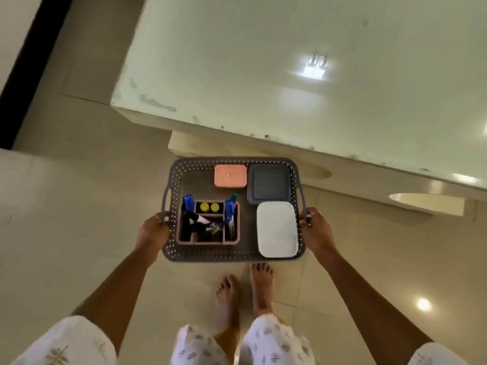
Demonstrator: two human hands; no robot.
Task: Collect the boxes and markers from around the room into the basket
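I see basket (234,255) far-left quarter bare, room to reach in. Organizer (208,223) fills near-left; pink box (230,175), grey box (268,184), white box (276,229) block the right. Table (290,75) edge just beyond far rim.

I see the grey perforated basket (184,255) carried level over the tiled floor (79,206), left hand (152,231) gripping its left handle, right hand (315,231) gripping the right one. Inside: pink box (230,175), dark grey box (268,183), white box (277,229), plus a pink divided organizer (235,239) holding blue-capped markers (188,202). Pale glossy table (290,61) sits just beyond the basket.
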